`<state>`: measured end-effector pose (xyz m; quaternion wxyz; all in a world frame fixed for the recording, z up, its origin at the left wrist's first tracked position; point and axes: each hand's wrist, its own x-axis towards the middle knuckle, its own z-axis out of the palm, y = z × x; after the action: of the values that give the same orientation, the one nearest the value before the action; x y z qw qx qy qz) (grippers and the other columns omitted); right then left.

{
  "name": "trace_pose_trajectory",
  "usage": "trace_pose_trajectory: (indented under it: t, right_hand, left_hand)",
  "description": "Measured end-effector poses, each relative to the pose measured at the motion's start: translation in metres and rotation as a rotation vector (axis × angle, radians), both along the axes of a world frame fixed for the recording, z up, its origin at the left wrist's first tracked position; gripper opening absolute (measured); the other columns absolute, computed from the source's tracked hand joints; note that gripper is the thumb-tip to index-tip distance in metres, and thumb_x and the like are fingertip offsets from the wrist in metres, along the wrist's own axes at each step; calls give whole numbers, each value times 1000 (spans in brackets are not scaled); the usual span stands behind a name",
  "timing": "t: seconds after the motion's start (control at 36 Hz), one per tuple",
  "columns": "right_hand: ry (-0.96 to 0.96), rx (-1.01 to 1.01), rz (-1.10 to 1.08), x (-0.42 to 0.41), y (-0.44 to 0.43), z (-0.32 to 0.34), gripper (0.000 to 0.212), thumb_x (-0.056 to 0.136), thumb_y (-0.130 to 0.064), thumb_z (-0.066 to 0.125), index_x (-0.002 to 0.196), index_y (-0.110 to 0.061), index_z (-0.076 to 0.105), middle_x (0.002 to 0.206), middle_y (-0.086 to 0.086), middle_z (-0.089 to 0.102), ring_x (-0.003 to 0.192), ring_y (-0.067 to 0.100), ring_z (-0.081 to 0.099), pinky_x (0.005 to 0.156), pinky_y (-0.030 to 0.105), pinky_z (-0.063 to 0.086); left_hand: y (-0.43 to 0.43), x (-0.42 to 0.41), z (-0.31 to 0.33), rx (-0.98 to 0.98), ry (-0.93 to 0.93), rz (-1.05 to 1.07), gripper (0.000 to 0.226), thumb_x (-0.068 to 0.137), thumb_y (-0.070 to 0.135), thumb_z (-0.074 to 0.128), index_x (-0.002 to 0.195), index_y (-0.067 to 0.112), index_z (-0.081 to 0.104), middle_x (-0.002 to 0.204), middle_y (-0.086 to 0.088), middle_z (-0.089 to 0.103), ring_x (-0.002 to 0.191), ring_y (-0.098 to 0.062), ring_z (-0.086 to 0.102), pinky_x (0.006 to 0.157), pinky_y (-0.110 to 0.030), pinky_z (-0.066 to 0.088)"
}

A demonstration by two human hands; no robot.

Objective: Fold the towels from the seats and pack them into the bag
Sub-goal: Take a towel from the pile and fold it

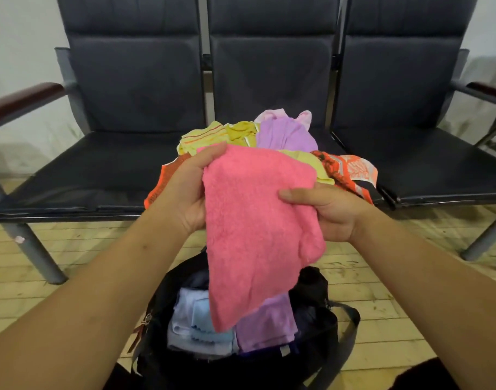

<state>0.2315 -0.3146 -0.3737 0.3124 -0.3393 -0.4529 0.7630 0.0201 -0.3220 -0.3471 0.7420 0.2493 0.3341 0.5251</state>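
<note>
Pink terry towel (255,220) hung twelve-to-six above the open black fabric bag (314,327).
Left hand (185,190) gripped its ten o'clock corner, right hand (334,212) its three o'clock edge.

Towels (272,136) heap on the middle seat (269,80); bag (314,322) on floor (72,263).

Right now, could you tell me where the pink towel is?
Head view, centre: the pink towel hangs from the left hand and right hand, above the open black bag, in front of the towel pile on the middle seat.
</note>
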Motion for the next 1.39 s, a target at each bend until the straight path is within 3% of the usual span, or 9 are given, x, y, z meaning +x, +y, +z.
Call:
trace_pose_trajectory:
  t: [0.19, 0.33, 0.44, 0.61, 0.72, 0.89, 0.97, 1.06, 1.39]
  right_hand:
    - [333, -47, -230, -13, -1, 23, 39, 82, -13, 66, 118, 3, 66, 109, 19, 72, 101, 27, 71, 91, 40, 59]
    - [336, -64, -313, -5, 1, 28, 40, 92, -19, 60, 129, -3, 61, 128, 18, 67, 118, 29, 66, 100, 41, 54]
    - [92, -48, -350, 2, 5, 29, 23, 98, -20, 58, 110, -5, 71, 106, 13, 75, 93, 22, 74, 84, 34, 61]
    - [30, -46, -362, 11, 1, 30, 29, 102, -27, 53, 110, -7, 72, 107, 11, 76, 94, 21, 74, 83, 34, 61]
    - [150, -33, -317, 14, 2, 24, 70, 102, -59, 33, 62, -24, 78, 71, -4, 74, 65, 10, 71, 66, 28, 56]
    - [15, -18, -187, 14, 7, 10, 44, 85, -28, 64, 124, -8, 68, 120, 10, 68, 106, 22, 67, 95, 38, 55]
    - [97, -10, -241, 14, 10, 10, 36, 83, -17, 67, 117, -5, 70, 113, 12, 69, 102, 25, 67, 99, 41, 51]
    - [111, 2, -270, 15, 15, 7, 40, 81, -16, 71, 119, -1, 68, 120, 17, 66, 111, 30, 64, 105, 46, 48]
    - [35, 112, -470, 14, 21, 2, 42, 83, -14, 74, 123, -1, 66, 124, 19, 69, 114, 33, 68, 100, 49, 53]
  left_hand:
    - [1, -10, -9, 120, 151, -288, 96, 76, 86, 38, 134, 12, 56, 148, -7, 49, 141, -35, 41, 114, -47, 33]
    - [-15, 3, -17, 229, 317, -275, 48, 72, 30, 71, 117, 13, 63, 109, -2, 75, 101, -15, 71, 83, -34, 60]
    - [-15, 7, -15, 217, 244, -176, 29, 73, 6, 68, 101, 9, 67, 89, -3, 75, 82, -15, 72, 68, -29, 59]
    - [-15, 18, -8, 89, 193, -16, 42, 70, 23, 70, 108, 6, 69, 100, -9, 73, 85, -20, 71, 80, -34, 55]
    - [-11, 21, -4, 61, 92, 136, 39, 81, 25, 71, 115, 6, 69, 107, -10, 74, 91, -22, 73, 79, -36, 56]
    - [-2, 12, -6, -47, 192, 174, 25, 95, 25, 63, 110, 6, 69, 104, -10, 76, 88, -20, 75, 70, -35, 59]
    - [-2, -2, -7, 12, 224, -74, 41, 92, 31, 62, 126, 7, 65, 121, -9, 69, 106, -23, 68, 90, -43, 56]
    - [-4, -10, -10, 95, 385, -242, 39, 81, 28, 64, 118, 14, 69, 105, -3, 73, 89, -16, 71, 75, -35, 61]
    - [5, -10, -12, 231, 356, -83, 32, 84, 14, 65, 115, 8, 66, 97, -3, 74, 85, -14, 71, 73, -29, 59]
